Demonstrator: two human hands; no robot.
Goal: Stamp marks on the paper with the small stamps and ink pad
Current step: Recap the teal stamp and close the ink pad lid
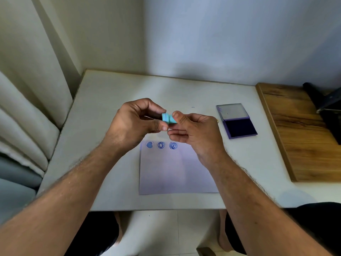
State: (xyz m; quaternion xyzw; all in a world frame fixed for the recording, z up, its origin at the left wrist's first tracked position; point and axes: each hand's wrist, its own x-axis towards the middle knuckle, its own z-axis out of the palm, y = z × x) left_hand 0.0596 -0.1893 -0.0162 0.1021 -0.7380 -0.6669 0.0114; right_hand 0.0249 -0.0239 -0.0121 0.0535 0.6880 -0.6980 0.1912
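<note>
- Both hands were up over the white table (114, 89), meeting just above the far edge of the paper (177, 172).
- Left hand (136, 122) had its thumb and fingertips pinched on the left end of a small light-blue stamp (168, 118), w/ the other fingers curled in.
- Right hand (193, 130) was on the stamp's right end: thumb pressed on top, fingers curled loosely underneath. So both hands were gripping the same stamp, lying sideways btw them.
- Stamp looked like two pcs w/ a thin seam round the middle (couldn't tell if that was a cap or just the body shape). Its printing face wasn't visible.
- It was held off the table, not touching the paper or pad.
- Paper lay flat in the near-middle of the table, pale w/ a faint lilac tint.
- Three blue marks sat in a row along the paper's far-left edge: a solid heart (149, 145), then a round mark (161, 145), then another round mark (173, 145), close together but not overlapping.
- Ink pad (239, 128) sat open to the right of the hands, well clear of the paper. Dark blue-purple pad on the near half, lid (232, 111) flipped back on the far half.
- Wooden board (299, 137) lay further right, along the table's right side, w/ something dark (328, 108) on its far-right corner (cropped, no idea what).
- Curtain (27, 89) hung on the left.
</note>
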